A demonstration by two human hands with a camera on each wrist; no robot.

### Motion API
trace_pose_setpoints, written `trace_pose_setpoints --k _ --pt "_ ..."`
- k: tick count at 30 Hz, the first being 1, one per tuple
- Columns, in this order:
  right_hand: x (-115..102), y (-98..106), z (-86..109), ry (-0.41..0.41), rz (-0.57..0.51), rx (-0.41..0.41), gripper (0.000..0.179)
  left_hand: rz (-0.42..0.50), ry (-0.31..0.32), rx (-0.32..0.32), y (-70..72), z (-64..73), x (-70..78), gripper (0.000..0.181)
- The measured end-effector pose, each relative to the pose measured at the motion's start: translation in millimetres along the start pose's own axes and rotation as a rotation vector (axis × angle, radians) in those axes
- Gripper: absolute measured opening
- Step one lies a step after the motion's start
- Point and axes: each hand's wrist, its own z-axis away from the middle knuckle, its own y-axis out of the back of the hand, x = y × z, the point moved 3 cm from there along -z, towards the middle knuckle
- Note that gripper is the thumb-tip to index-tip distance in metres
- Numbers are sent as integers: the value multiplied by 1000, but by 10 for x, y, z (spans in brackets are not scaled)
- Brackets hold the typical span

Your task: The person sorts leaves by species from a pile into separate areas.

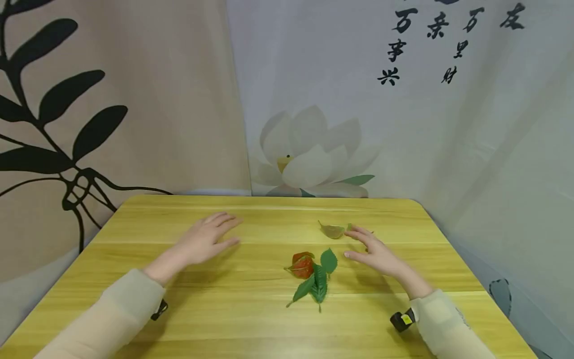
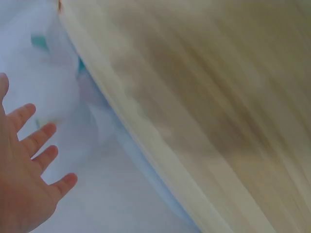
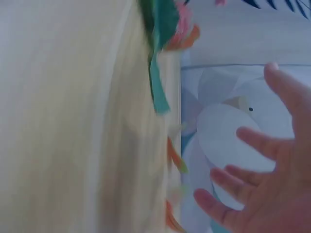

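My left hand (image 1: pixel 208 240) hovers over the left half of the wooden table, fingers spread and holding nothing; its spread fingers also show in the left wrist view. My right hand (image 1: pixel 376 253) hangs over the right part, fingers loosely extended, with nothing in it. Left of it lies a red, crumpled flower-like piece (image 1: pixel 302 265), its exact kind unclear. Several green leaves (image 1: pixel 319 285) lie against its right and lower side. Beyond the right fingertips is a yellowish leaf (image 1: pixel 332 231); small pieces beside it are partly hidden by that hand. In the right wrist view the leaves (image 3: pixel 165 24) are blurred.
The wooden table (image 1: pixel 215 319) has rounded far corners. Behind it hangs a pale cloth (image 1: pixel 403 139) printed with a white lotus and dark characters. Another beige cloth (image 1: pixel 179 99) at left bears dark leaf shapes. A black wrist device (image 1: pixel 402 320) sits under the right sleeve.
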Motion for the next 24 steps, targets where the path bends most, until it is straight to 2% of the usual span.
trace_pose_setpoints --k 5,9,12,14,18,20,22,24 --pt "12 -157 -52 -139 -163 8 60 62 -112 -31 -182 -125 465 58" --pt "34 -253 -101 -227 -226 -25 64 94 -188 -50 -307 -204 775 57" --pt "46 -332 -135 -255 -251 -60 63 155 -220 -71 -379 -238 954 57" --pt "46 -373 -160 -257 -262 -80 61 239 -220 -90 -420 -271 1054 55" --pt "32 -422 -213 -240 -240 -102 55 491 -205 -139 -509 -379 1231 51" --pt "23 -429 -232 -233 -226 -100 53 581 -184 -173 -560 -431 1305 49" --pt "7 -427 -242 -228 -210 -100 51 632 -165 -200 -605 -475 1369 49" --pt "-7 -418 -244 -221 -199 -94 49 641 -132 -215 -637 -510 1418 49"
